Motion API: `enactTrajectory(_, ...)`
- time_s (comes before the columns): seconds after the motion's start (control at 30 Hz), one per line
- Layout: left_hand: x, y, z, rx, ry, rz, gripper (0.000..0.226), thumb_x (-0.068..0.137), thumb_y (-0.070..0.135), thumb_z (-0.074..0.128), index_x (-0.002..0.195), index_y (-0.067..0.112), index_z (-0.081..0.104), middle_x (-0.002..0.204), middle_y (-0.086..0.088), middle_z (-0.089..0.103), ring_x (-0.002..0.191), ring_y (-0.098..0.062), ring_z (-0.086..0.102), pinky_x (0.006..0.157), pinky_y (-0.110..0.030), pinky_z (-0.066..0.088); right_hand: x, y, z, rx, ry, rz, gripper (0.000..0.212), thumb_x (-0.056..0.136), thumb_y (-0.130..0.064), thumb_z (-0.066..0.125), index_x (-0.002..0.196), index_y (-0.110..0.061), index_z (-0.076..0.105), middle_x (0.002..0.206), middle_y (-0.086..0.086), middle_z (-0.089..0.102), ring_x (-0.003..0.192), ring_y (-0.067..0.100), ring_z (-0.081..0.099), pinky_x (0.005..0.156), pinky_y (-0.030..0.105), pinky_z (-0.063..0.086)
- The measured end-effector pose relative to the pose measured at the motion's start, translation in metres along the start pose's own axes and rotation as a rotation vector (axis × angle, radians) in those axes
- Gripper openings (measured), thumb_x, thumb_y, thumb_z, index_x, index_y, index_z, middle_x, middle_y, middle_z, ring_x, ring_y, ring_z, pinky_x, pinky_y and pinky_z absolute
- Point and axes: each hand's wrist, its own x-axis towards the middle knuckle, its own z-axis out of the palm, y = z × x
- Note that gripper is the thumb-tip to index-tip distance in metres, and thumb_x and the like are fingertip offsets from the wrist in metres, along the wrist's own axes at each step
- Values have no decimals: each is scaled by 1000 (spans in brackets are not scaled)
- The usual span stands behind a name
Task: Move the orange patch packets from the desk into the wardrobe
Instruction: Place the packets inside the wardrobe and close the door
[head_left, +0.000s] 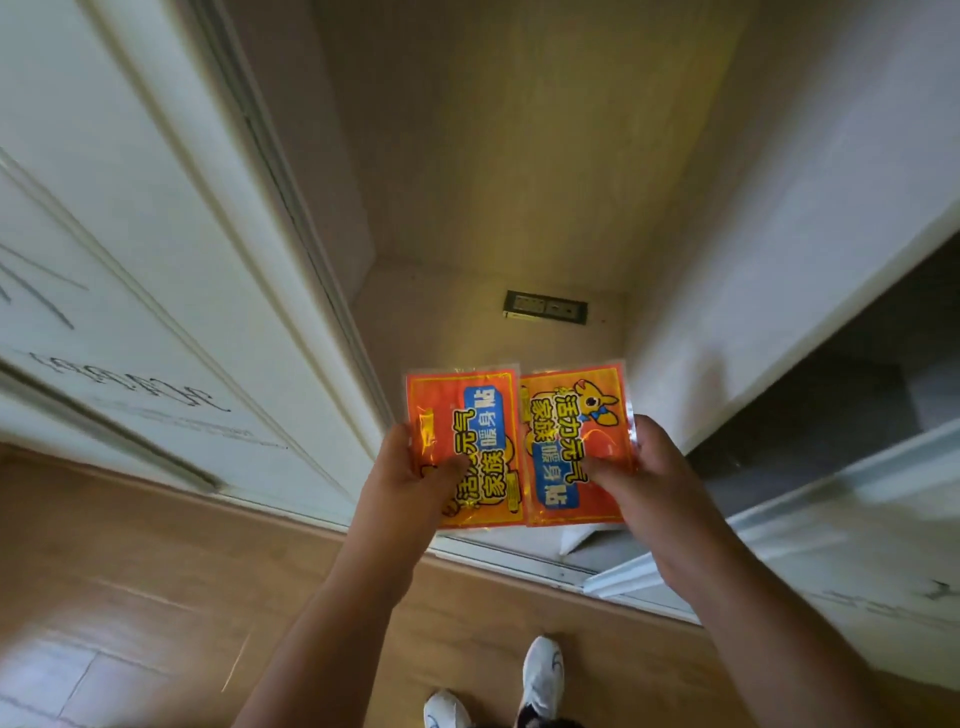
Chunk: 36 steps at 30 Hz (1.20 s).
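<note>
While the two orange packets, left packet (465, 447) and right packet (576, 441), hung side by side at the wardrobe (467, 182) opening, the left hand (415, 478) and right hand (644, 467) each pinched one. Reaching deeper and laying both flat before letting go seemed wisest.

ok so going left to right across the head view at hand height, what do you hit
white wardrobe door → left hand → left orange packet → right orange packet → right hand → dark open compartment
</note>
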Motion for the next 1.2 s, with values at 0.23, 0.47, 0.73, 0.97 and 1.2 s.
enactTrajectory(0.23,13,20,38,45,-64,52,33,94,4,69,115,30,63,109,-2,80,98,-27,79,91,-59,61,18,-18,-24,55,5,-46,26,94,-15,69,107,-37,65,101,-8,78,89,10,77,89,48,62)
enactTrajectory(0.47,31,31,43,12,-48,78,35,94,2,70,119,25,63,109,-6,80,98,-30,79,90,-61,61,36,-36,-34,76,57,-87,28,92,-12,68,105,-36,66,102,-6,78,88,12,78,86,48,63)
enactTrajectory(0.73,69,51,43,52,-151,88,34,93,-4,68,118,18,62,109,-12,79,93,-30,80,84,-57,63,46,-55,-28,115,188,-47,22,95,-15,68,103,-34,64,100,-9,77,83,5,76,71,33,58)
enactTrajectory(0.97,108,75,18,138,-245,188,32,76,18,75,104,33,66,104,-5,80,96,-31,79,86,-65,60,37,-67,-2,166,309,-20,22,96,-12,67,108,-30,62,104,-5,73,89,10,74,68,28,55)
enactTrajectory(1.2,124,69,10,251,-374,188,45,65,41,75,108,41,66,107,1,80,100,-27,77,92,-63,58,20,-57,31,254,362,-5,22,98,-10,67,107,-29,61,109,-4,73,89,11,76,71,27,59)
